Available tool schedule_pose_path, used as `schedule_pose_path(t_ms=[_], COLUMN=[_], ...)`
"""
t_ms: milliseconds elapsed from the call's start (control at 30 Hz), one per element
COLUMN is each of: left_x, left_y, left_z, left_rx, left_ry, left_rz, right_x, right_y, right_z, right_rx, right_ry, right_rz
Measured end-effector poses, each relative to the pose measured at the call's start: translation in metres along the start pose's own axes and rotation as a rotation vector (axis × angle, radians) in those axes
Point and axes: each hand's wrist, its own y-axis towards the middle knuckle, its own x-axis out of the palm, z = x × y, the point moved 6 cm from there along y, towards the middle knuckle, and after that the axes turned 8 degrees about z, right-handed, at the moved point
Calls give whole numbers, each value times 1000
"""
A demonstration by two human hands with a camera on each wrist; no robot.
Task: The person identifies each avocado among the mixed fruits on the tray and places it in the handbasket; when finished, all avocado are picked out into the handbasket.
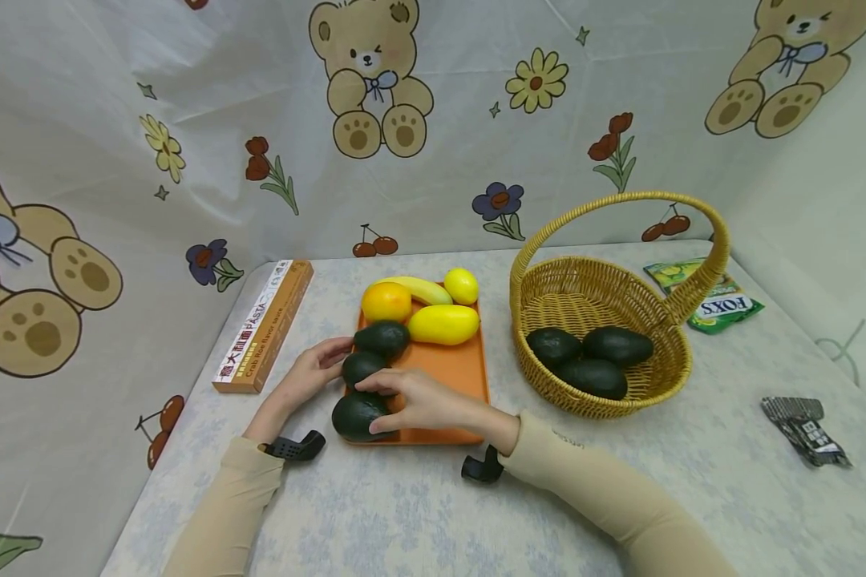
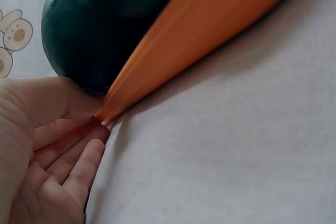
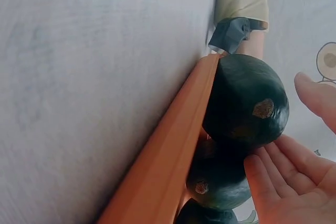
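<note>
Plainly, the nearest dark-green oval avocado [image 1: 352,417] lies at the near-left corner of the orange rectangular tray [image 1: 456,365], its long axis roughly sideways, toward the nearer right hand [image 1: 427,401]. That hand's thumb and fingers spread apart around it, contact hard to judge; the left hand [image 1: 309,373] pinches the tray's rim.

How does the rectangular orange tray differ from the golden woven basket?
The rectangular orange tray is shallow, while the round golden woven basket is deep. The basket has a tall arched handle; the tray shows none. The tray also carries yellow fruits; the basket doesn't. Both hold three dark green oval fruits.
</note>
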Motion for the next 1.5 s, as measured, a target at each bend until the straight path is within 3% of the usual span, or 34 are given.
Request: schedule_pose_path(t_ms=[400, 600, 933, 1133, 1267, 1500], left_x=[0, 0, 1, 1, 0, 0], left_y=[0, -1, 0, 0, 0, 1], left_z=[2, 2, 0, 0, 0, -1], left_rx=[-15, -22, -22, -27, -42, -50], left_ry=[-15, -20, -22, -7, 0, -19], left_rz=[-8, -1, 3, 1, -2, -11], right_x=[13, 18, 17, 12, 0, -42], right_y=[4, 4, 4, 2, -2, -17], right_z=[-5, -7, -9, -10, -15, -35], right_rx=[-51, -57, -118, -93, -59, -96], right_ry=[-268, -321, -291, -238, -162, -92], right_rz=[-16, -21, 11, 16, 55, 205])
